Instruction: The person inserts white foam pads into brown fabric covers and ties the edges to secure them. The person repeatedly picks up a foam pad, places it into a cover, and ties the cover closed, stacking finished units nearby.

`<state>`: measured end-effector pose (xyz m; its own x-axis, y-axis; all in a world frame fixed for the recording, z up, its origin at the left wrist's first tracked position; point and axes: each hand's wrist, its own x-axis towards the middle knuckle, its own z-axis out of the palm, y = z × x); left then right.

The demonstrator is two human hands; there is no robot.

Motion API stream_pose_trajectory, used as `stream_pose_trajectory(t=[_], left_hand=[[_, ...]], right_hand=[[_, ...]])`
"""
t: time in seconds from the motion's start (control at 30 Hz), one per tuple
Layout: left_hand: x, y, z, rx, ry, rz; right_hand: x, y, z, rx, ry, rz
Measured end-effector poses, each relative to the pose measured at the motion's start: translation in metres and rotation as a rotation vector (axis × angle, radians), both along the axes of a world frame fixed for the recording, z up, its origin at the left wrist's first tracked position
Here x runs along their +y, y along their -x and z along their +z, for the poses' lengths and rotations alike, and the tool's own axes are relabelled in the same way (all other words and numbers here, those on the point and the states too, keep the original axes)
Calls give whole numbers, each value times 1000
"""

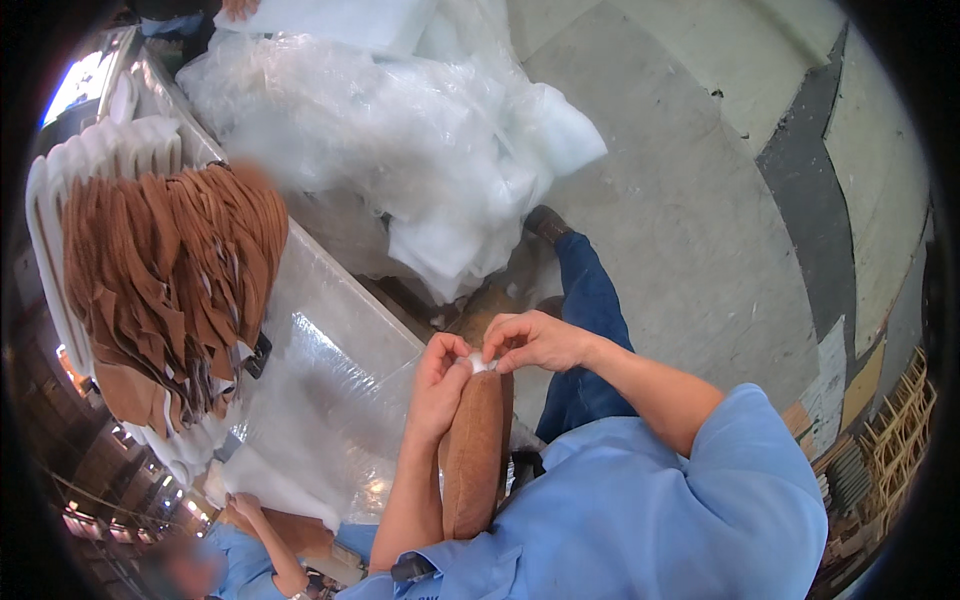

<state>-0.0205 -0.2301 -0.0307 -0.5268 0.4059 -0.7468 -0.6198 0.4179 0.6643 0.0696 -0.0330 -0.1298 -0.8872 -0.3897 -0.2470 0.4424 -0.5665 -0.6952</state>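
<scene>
A long, plump brown cushion (473,450) stands on end against my front, with a tuft of white filling (482,363) showing at its top end. My left hand (438,388) is closed with thumb and fingers pinched at the left side of that end. From the right, my right hand (535,342) pinches at the white filling, its fingertips close to those of the left. The exact edge under the fingertips is too small to make out.
To the left, a table (400,335) covered in clear plastic bears a heap of brown fabric covers (170,280) beside white padded pieces (110,150). Plastic-wrapped white batting (400,140) lies beyond. A co-worker's arm (275,550) shows lower left; another person's hand (240,8) touches the batting.
</scene>
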Motion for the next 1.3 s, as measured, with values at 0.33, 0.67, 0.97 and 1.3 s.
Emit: stream_pose_trajectory(t=[0.33,0.67,0.97,1.3], left_hand=[[-15,6,-4,232,202,-270],[17,53,9,-57,340,-605],[27,53,6,54,305,-780],[54,31,7,292,294,-1009]], right_hand=[[-44,0,10,-337,66,-217],[-45,7,23,-424,-84,-206],[-116,-37,32,-926,-100,-678],[-115,-44,20,-877,-85,-680]])
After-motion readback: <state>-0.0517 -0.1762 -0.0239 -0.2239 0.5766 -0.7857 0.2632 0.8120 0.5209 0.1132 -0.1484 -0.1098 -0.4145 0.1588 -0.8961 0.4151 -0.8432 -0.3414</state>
